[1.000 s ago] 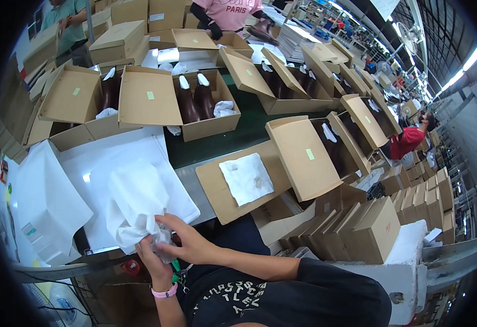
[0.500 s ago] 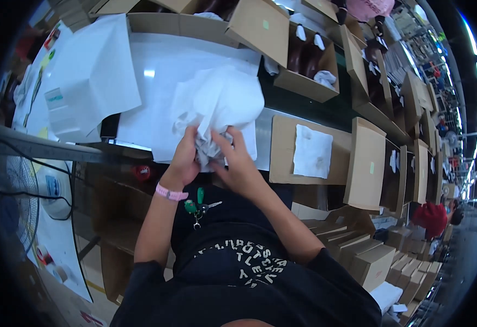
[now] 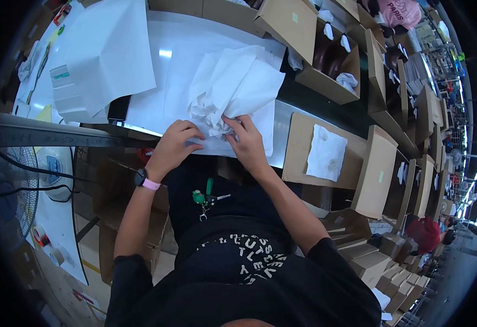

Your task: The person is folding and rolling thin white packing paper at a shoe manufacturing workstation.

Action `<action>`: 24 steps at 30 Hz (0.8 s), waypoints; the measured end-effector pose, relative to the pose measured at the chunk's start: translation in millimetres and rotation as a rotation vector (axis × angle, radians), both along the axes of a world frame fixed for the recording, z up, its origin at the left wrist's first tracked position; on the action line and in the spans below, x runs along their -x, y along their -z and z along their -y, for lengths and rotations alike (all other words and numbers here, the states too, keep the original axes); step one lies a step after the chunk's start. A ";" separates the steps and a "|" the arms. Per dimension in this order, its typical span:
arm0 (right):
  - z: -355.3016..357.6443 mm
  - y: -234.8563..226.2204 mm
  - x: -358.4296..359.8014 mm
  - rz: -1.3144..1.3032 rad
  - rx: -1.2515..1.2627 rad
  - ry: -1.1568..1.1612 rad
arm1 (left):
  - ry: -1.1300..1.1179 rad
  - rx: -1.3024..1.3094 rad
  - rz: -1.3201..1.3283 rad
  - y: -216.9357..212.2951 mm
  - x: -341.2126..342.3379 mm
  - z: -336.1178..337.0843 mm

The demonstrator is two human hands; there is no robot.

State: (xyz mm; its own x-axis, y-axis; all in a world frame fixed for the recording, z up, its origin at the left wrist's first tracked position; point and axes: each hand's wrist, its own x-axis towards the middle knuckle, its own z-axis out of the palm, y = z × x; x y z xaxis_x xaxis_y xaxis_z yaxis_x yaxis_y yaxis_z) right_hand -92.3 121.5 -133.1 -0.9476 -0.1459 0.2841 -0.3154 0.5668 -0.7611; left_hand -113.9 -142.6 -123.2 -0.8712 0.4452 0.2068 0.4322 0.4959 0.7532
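Paper [image 3: 244, 73] pinched in right hand [image 3: 248, 145]; left hand [image 3: 174, 146] half-curled.

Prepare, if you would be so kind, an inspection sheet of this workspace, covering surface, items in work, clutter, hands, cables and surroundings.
Surface: glossy white worktable, with flat white sheets on it.
Items in work: crumpled white paper, bunched at its near end and spread out at the far end.
Clutter: stained white piece on brown cardboard; tape rolls at lower left.
Left hand: thumb and fingers parted, beside the bunched end; contact cannot be told.
Right hand: pinching the bunched end.
Cables: black cable crossing in front of a fan.
Surroundings: open box holding dark brown boots; person in pink at upper right.
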 end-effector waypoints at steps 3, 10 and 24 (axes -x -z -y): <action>0.3 8.6 1.8 0.021 -0.054 -0.087 | 0.092 0.046 -0.065 15.7 6.6 1.5; -3.0 -14.2 2.2 -0.067 -0.242 -0.191 | 0.009 0.049 -0.149 29.1 5.9 -4.3; -16.6 -4.7 53.0 -0.043 -0.302 -0.282 | -0.095 0.215 -0.412 -45.6 -2.6 -52.1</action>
State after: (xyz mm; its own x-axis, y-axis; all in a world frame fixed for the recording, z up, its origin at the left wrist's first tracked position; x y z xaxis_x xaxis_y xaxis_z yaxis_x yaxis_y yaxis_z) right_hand -145.3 138.1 -128.4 -0.8467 -0.4812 0.2268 -0.5181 0.6491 -0.5570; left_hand -111.3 -90.6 -77.6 -0.7752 0.4380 0.4552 0.6183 0.6739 0.4045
